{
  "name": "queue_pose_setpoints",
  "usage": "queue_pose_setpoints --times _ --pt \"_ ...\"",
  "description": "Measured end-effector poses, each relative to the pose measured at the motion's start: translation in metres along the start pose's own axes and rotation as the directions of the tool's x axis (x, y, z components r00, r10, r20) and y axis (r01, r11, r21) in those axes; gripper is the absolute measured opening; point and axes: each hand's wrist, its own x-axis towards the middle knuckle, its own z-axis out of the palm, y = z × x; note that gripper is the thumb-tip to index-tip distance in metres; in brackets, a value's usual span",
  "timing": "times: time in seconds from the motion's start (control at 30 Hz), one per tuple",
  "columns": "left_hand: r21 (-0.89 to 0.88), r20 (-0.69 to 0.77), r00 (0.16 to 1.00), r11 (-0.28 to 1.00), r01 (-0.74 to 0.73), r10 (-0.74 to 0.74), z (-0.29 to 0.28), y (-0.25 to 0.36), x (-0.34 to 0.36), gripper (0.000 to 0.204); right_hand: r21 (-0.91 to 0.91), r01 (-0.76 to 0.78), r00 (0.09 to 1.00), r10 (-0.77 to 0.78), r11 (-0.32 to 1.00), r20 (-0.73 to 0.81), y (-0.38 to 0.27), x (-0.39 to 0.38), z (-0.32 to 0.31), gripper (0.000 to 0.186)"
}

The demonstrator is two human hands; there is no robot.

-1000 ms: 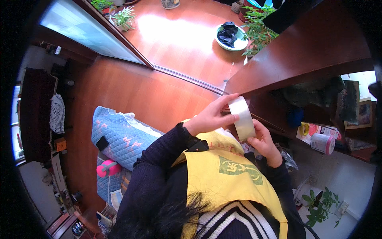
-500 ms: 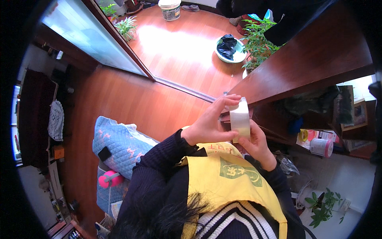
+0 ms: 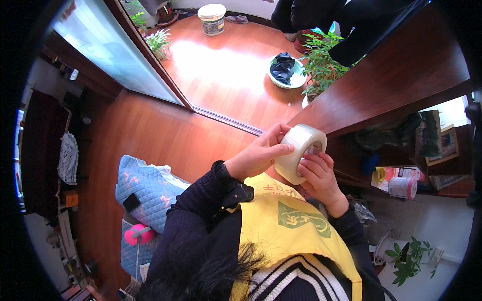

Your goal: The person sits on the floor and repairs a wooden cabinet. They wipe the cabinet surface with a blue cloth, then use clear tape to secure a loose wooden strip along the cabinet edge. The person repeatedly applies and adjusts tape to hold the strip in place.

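Observation:
A wide roll of clear packing tape (image 3: 290, 163) is held up in front of my yellow apron (image 3: 281, 210), tilted so that its round opening faces right. My left hand (image 3: 258, 154) grips the roll from the left, thumb across its outer face and fingers behind. At the roll's right side, my right hand (image 3: 321, 183) has its fingertips at the opening and rim. Part of those fingers is hidden by the roll, and no loose tape end can be made out.
A blue quilted cover (image 3: 145, 185) with a black phone-like object (image 3: 131, 202) and a pink round item (image 3: 138, 234) lies to my left. A wooden cabinet (image 3: 381, 85) stands at right. Beyond the door track are a basin (image 3: 296, 78), a bucket (image 3: 212, 25) and potted plants (image 3: 321, 62).
The tape roll has turned from nearly edge-on to tilted, showing its opening. My left thumb now lies on its outer face, and my right fingers have moved to the opening.

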Motion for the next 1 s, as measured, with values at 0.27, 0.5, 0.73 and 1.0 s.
queue_pose_setpoints --times 0.27,0.5,0.73,1.0 --pt "0.042 -0.134 0.991 0.999 -0.022 0.028 0.0 -0.005 0.001 0.036 -0.13 0.043 0.999 -0.041 0.991 0.021 0.005 0.003 0.006 0.03" --pt "0.479 -0.113 0.949 0.853 -0.207 0.293 -0.005 -0.01 0.003 0.041 0.333 -0.031 0.99 0.076 0.942 -0.122 0.006 0.019 -0.007 0.034" --pt "0.548 -0.059 0.946 0.802 -0.236 0.318 -0.008 -0.011 0.004 0.039 0.367 -0.293 0.917 0.368 0.883 -0.152 0.001 0.06 -0.016 0.034" --pt "0.651 -0.057 0.939 0.726 -0.222 0.338 -0.019 -0.012 0.0 0.038 0.624 -0.411 0.849 0.529 0.665 -0.005 -0.008 0.07 -0.013 0.028"
